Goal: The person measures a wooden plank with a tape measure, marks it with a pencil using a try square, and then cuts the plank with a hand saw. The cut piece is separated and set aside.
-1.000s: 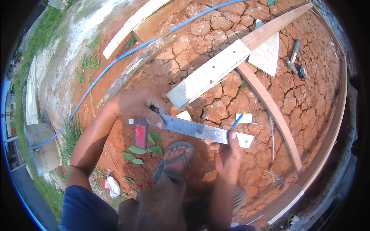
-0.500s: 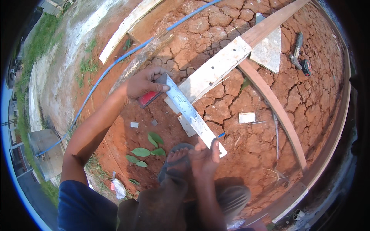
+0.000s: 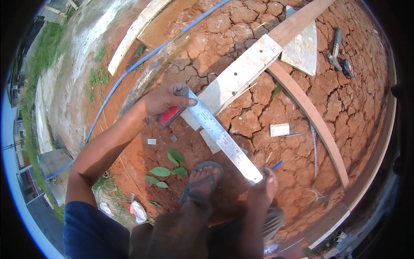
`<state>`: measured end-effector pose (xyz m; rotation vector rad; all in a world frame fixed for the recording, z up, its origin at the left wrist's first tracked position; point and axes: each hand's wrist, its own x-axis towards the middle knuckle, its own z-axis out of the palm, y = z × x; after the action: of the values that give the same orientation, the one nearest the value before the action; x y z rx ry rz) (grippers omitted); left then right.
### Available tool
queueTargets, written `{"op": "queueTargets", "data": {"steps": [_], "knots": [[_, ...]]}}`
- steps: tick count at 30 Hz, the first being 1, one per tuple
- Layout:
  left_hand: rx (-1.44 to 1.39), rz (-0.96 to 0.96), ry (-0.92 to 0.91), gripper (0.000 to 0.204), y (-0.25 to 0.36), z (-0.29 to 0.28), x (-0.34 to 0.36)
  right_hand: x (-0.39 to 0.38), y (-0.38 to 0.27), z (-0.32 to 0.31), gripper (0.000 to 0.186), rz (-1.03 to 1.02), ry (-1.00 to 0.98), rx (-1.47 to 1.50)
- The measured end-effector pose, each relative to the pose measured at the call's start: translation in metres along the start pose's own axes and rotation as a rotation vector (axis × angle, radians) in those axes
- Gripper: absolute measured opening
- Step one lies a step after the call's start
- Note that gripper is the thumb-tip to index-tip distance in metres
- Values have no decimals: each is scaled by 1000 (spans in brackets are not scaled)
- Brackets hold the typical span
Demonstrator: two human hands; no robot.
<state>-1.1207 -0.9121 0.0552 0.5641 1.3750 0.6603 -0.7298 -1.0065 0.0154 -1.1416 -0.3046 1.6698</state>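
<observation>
My left hand [image 3: 166,103] is closed round the corner of a try square, with its red stock [image 3: 169,115] under the palm and the thumb on the metal blade. The scaled blade [image 3: 220,136] slants down to the right, its near end over bare soil. Beside that end is my right hand [image 3: 264,189], fingers curled. A slim blue stick like a pen or pencil [image 3: 277,165] pokes out past its fingers; the rest is hidden. Just beyond the square lies a white-faced board [image 3: 241,73] with dark holes, joined to a brown wooden strip [image 3: 302,21].
A hammer [image 3: 335,49] and a tape measure [image 3: 347,68] lie at the far right beside a metal sheet [image 3: 306,54]. Another wooden strip [image 3: 310,110] crosses the cracked soil. A blue hose [image 3: 129,71] runs along the left. Green leaves [image 3: 160,172] lie near my sandalled foot [image 3: 202,179].
My right hand has moved right, off the blade's face to beside its end, and the blue stick has moved with it. The left hand and square have shifted slightly to the right.
</observation>
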Motion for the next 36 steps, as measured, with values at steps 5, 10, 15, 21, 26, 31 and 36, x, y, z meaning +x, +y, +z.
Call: {"op": "queueTargets", "data": {"steps": [5, 10, 15, 21, 26, 31, 36], "knots": [[-21, -26, 38, 24, -1, 2, 4, 7, -1, -11, 18, -88, -35, -87], [-38, -33, 107, 24, -3, 4, 3, 12, 3, -11, 17, -104, -12, -65], [-39, -16, 74, 24, -1, 4, 5, 13, 2, -7, 18, -95, 3, -65], [21, -26, 117, 21, 4, 7, 4, 20, -16, -8, 29, -118, -48, -147], [27, -31, 83, 21, 7, 8, 1, 49, -51, -4, 46, -149, -51, -58], [124, -20, 32, 21, 8, 2, 0, 95, -87, 43, 45, -217, -338, -332], [71, 78, -11, 21, -1, 2, 6, 137, -87, 123, 38, -9, -773, -495]]}}
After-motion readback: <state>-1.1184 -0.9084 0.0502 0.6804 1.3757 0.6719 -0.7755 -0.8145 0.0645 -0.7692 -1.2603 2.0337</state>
